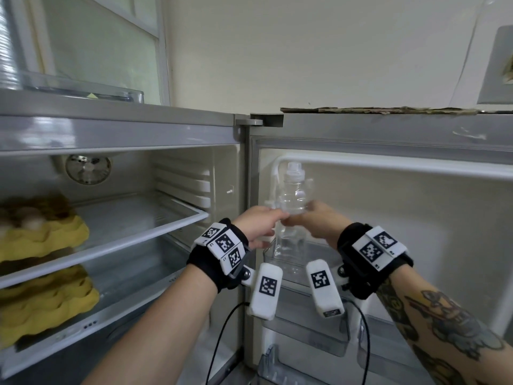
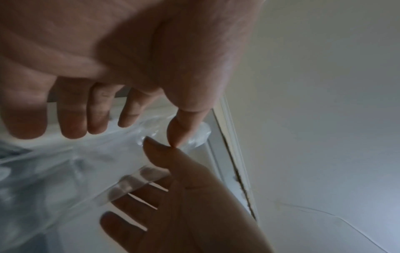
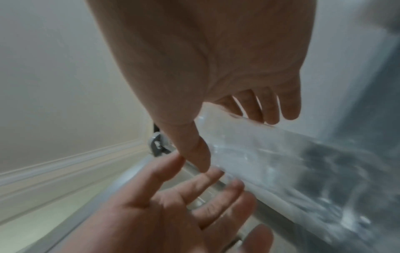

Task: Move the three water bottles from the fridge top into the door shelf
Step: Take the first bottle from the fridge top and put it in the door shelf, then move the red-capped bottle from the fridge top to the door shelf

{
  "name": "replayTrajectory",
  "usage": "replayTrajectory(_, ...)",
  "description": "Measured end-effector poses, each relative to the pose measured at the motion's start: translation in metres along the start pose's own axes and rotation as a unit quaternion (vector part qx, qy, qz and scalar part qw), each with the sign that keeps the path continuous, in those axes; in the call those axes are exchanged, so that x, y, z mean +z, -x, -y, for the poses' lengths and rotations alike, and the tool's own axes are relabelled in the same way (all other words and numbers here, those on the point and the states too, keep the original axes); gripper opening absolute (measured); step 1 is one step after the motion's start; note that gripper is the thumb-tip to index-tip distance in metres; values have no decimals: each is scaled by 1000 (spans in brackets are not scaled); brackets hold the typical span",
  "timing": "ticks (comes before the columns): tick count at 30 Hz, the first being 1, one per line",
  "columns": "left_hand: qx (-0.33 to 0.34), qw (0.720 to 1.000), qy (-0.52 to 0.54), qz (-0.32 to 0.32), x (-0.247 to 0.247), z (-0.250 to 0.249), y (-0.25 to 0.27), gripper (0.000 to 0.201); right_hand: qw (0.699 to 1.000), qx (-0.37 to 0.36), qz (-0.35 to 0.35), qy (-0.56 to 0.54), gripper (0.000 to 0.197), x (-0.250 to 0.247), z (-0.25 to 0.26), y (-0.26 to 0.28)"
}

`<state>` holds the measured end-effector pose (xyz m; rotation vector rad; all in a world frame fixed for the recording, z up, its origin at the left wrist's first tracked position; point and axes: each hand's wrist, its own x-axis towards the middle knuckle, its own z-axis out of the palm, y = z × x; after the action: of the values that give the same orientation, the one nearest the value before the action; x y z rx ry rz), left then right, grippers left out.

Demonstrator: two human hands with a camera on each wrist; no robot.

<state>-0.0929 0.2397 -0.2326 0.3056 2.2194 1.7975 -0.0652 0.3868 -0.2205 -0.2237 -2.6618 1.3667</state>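
Both hands meet on one clear plastic water bottle at the open fridge door.

The left hand [image 1: 258, 225] and right hand [image 1: 322, 220] flank the upright clear plastic water bottle [image 1: 291, 218], fingers only loosely bent against its sides; whether either truly grips it I cannot tell. The bottle stands between the hands, its white-capped neck above them, its base below them inside the transparent door shelf [image 1: 319, 268]. Left of the left hand, yellow egg trays [image 1: 41, 237] sit on the fridge's inner shelves.
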Motion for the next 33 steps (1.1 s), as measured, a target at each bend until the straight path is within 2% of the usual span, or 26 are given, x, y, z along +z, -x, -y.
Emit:
replayTrajectory(5,35,999,2,-4,-22,-22,15,21,994,-68,-89,-11,96,-25,32,15)
replayTrajectory(7,47,999,5,-6,-30,-29,22,25,987,-109,-114,-21,87,-27,48,22)
replayTrajectory(10,68,997,20,-24,-48,-42,37,9,975,-178,-123,-43,64,-21,78,28)
replayTrajectory(13,100,992,19,-71,-75,-63,59,10,964,-235,-90,-84,53,-5,118,30)
replayTrajectory(19,159,973,28,-164,-143,-109,128,15,953,-275,3,-127,75,35,200,18)
replayTrajectory(21,171,962,15,-211,-164,-122,155,32,944,-295,27,-147,75,51,228,16)
replayTrajectory(22,179,953,8,-242,-174,-128,168,39,940,-303,42,-153,73,58,242,18)
replayTrajectory(25,191,927,-13,-324,-199,-145,199,36,927,-332,73,-157,59,78,284,23)
replayTrajectory(26,197,916,-16,-350,-209,-150,208,41,924,-341,83,-152,55,85,299,26)
replayTrajectory(28,206,895,-24,-394,-221,-159,223,50,916,-359,108,-146,57,95,323,28)
replayTrajectory(30,218,871,-26,-441,-233,-166,238,47,909,-364,146,-143,64,107,346,30)
replayTrajectory(31,221,858,-23,-463,-239,-168,245,47,906,-364,164,-141,60,113,357,32)
replayTrajectory(33,222,837,-20,-500,-251,-170,253,59,902,-366,183,-137,37,122,372,35)
